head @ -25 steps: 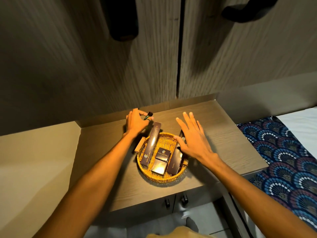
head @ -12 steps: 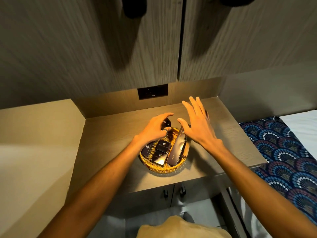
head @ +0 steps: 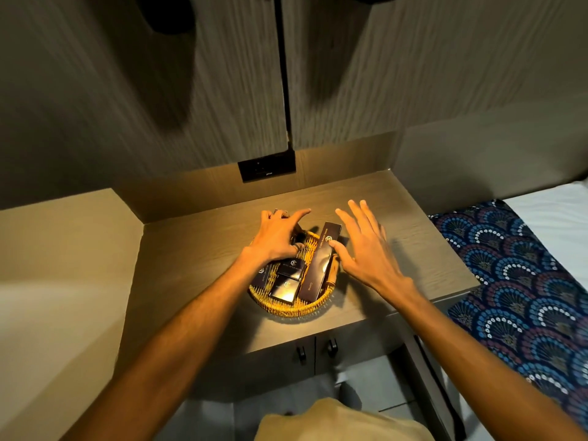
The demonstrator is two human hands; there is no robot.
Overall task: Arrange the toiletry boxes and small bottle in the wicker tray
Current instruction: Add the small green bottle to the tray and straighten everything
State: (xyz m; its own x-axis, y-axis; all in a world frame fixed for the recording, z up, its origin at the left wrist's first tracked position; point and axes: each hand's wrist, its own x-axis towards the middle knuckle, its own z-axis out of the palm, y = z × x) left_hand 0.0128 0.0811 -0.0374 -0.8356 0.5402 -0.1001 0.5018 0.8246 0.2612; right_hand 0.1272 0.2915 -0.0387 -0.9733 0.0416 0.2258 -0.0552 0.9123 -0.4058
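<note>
1. The left hand [head: 276, 235] reaches over the far left part of the wicker tray [head: 291, 308], palm down, knuckles up, with its forearm coming in from the lower left.
2. Its index finger points straight out past the far rim, while the other fingers curl down around something dark at the tray's back edge; what that is, and whether the fingers close on it, cannot be told.
3. The right hand [head: 366, 249] hovers flat just right of the tray, fingers spread wide and stretched away from the body, gripping nothing.
4. Its thumb tip touches the right edge of the long dark box [head: 319, 265], which lies slantwise along the tray's right side, its far end sticking out over the rim.
5. Two small dark boxes [head: 288, 278] lie one behind the other in the tray's middle, and another dark box [head: 262, 276] shows partly under the left wrist.
6. The tray sits near the front of a wooden tabletop [head: 191, 265], below a dark wall socket [head: 266, 170].
</note>
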